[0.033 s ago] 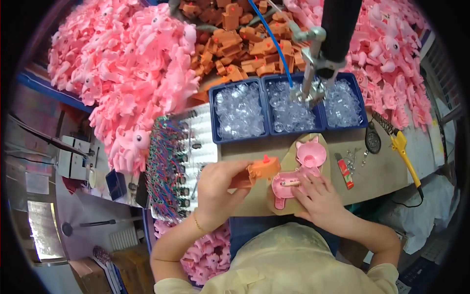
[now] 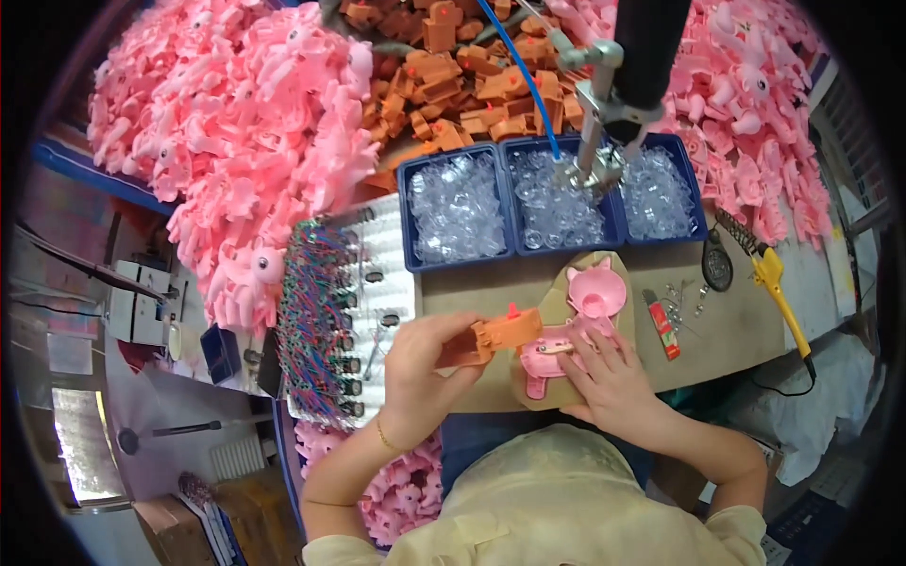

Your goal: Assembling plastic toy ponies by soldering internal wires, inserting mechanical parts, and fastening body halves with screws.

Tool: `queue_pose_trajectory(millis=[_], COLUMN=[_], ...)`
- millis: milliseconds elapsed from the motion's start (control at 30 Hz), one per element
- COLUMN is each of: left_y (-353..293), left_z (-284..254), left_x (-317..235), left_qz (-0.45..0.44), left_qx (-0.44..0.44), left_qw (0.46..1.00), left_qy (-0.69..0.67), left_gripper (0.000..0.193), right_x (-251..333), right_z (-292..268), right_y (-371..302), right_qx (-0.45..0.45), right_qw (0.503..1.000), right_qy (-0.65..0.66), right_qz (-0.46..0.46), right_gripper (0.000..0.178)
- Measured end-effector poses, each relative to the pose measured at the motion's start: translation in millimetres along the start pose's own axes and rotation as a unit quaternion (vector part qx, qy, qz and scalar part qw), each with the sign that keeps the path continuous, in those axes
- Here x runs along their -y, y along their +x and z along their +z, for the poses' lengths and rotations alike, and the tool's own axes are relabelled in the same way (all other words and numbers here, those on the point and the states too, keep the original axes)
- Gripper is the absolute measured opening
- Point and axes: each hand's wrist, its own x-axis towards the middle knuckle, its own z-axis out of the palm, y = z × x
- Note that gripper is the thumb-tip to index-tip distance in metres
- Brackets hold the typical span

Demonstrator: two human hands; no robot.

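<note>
My left hand (image 2: 425,363) is closed round an orange plastic housing (image 2: 510,330) with a small red button on top, held up just left of a pink toy animal shell. The pink shell half (image 2: 596,289) lies hollow side up on a tan holder (image 2: 620,264), its eared head part away from me. My right hand (image 2: 607,373) rests on the shell's body with its fingers stretched and spread. A thin pale strip (image 2: 552,347) shows at the fingertips; what lies beneath the fingers is hidden.
Blue bins (image 2: 458,262) of clear plastic parts stand behind. Bundled wires (image 2: 316,321) lie on a white ribbed tray (image 2: 392,302) at left. A yellow soldering iron (image 2: 769,274) and a red packet (image 2: 663,330) sit at right. A metal fixture (image 2: 595,170) hangs overhead. Pink shells (image 2: 264,123) and orange housings (image 2: 434,85) are heaped behind.
The whole view has shifted very slightly. Both hands keep their places, the left with the orange housing and the right on the pink shell.
</note>
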Motion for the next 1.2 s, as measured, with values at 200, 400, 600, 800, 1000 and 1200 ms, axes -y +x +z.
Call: queue_pose_trajectory(millis=[200, 400, 600, 800, 1000, 1200], left_y=[-14.0, -13.4, -1.4, -5.4, -3.1, 19.3], left_z=[42.4, 73.0, 55.8, 53.6, 42.8, 29.5], left_x=[-23.0, -13.3, -28.6, -36.7, -22.7, -36.4], left_qz=[-0.51, -0.415, -0.418, -0.441, -0.398, -0.355], left_qx=[0.032, 0.256, 0.132, 0.166, 0.151, 0.206], left_qw=[0.532, 0.31, 0.681, 0.589, 0.738, 0.814], left_qy=[-0.675, -0.816, -0.586, -0.656, -0.524, -0.412], left_gripper=[0.029, 0.046, 0.053, 0.049, 0.048, 0.044], right_x=[-15.9, -32.7, -28.2, -22.8, -31.5, -32.8], right_z=[-36.7, -34.8, -25.9, -24.4, -47.0, -50.3], right_y=[15.9, 36.2, 32.2, 26.6, 27.2, 28.7], right_qx=[-0.018, -0.002, -0.09, -0.108, -0.207, -0.215], right_qw=[0.959, 0.636, 0.597, 0.788, 0.946, 0.972], right_qy=[0.277, 0.766, 0.763, 0.582, 0.234, 0.066], right_qz=[0.047, 0.094, 0.23, 0.169, 0.091, -0.066], right_gripper=[0.06, 0.051, 0.055, 0.069, 0.053, 0.031])
